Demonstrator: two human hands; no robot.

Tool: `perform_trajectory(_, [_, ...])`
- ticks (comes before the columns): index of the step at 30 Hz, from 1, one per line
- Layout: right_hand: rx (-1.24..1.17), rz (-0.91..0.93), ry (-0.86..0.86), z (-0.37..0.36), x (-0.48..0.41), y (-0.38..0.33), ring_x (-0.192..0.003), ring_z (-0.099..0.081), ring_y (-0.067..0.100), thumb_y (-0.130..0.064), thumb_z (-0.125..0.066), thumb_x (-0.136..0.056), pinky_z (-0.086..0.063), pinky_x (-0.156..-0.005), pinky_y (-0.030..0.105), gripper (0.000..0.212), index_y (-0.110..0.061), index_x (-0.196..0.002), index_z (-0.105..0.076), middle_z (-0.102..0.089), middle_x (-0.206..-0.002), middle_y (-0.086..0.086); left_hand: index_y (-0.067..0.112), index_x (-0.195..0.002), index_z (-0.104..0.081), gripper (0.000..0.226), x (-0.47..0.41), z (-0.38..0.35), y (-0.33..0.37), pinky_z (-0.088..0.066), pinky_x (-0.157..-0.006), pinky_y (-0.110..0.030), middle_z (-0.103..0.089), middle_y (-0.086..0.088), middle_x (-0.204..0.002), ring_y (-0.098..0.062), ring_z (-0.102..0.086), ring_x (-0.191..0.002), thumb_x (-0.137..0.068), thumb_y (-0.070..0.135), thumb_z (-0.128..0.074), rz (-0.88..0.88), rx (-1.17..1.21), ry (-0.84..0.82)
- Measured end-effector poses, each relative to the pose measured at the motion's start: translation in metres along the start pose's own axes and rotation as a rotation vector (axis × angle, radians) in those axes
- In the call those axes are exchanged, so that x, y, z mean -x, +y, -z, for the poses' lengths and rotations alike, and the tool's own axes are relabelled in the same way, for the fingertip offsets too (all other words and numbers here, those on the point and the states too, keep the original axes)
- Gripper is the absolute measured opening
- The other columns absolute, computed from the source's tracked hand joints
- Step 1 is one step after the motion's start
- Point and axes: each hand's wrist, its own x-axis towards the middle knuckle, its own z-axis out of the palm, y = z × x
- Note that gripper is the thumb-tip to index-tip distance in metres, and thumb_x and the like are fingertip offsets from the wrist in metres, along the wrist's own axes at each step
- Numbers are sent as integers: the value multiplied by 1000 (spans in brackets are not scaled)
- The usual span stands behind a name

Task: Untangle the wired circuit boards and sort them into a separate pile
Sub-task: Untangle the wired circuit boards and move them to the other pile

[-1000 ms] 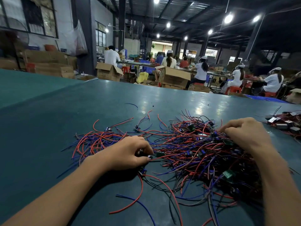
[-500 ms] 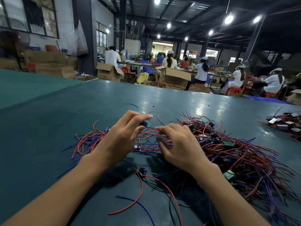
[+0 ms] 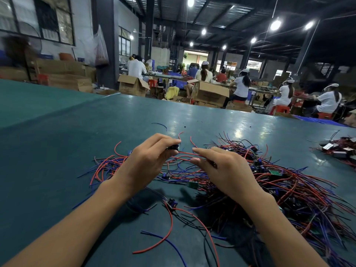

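Tangle (image 3: 269, 180) of red-blue wires — left hand (image 3: 142, 166) pinches small dark board (image 3: 173, 147), right hand (image 3: 227, 174) pinches red wire (image 3: 184, 153).

A teal-green table (image 3: 57, 132) stretches toward open brown cardboard boxes (image 3: 133, 86) and workers in white shirts (image 3: 241, 86) (seated on red plastic stools (image 3: 280, 109)). Round ceiling lamps (image 3: 275, 25) glare beneath dark steel rafters (image 3: 231, 8); paned windows (image 3: 54, 22) line the left side.

Table (image 3: 57, 151): teal top, smooth, semi-gloss, mirroring ceiling lights towards its far edge.
Wired circuit boards (image 3: 289, 189), on the table: smooth plastic-looking insulation in red, blue and black.
Cardboard boxes (image 3: 133, 86), beyond the table: brown, matt.
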Motion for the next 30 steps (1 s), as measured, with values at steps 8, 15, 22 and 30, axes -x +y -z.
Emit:
perform_trajectory(8, [280,-92,-340,-3,-4,3,-110,-63,28,-54,-33,-105,-44,-89,37,42,-37,-134,-59,-72,-117,-4,-4,-117,-69,25,0,-4,2,-56,-85,-39,-67,-12,-107,-26,-67,-94,-93,1,-71,-27,-54,-8])
perform_trajectory(15, [4,-112,290,-9,-2,-14,-66,-60,20,-27,-73,-92,-48,-67,37,19,-11,-83,-76,-68,-74,1,-2,-119,-66,30,1,-4,2,-53,-86,-29,-59,-12,-112,-21,-61,-96,-90,-1,-72,119,-45,107])
perform_trajectory(22, [-1146,-647,8,-23,-8,-51,-55,-53,16,-36,-72,-88,-41,-48,26,26,-15,-73,-76,-63,-64,5,2,-115,-66,21,1,-10,10,-51,-84,-22,-57,-7,-112,-10,-59,-97,-94,2,-67,40,112,91])
perform_trajectory(30, [-1314,-831,283,-8,-13,-27,-56,-58,13,-16,-75,-88,-46,-49,23,19,3,-84,-76,-66,-69,7,-1,-114,-66,20,1,-11,11,-55,-76,-33,-59,-8,-111,-14,-60,-85,-94,5,-68,34,124,54])
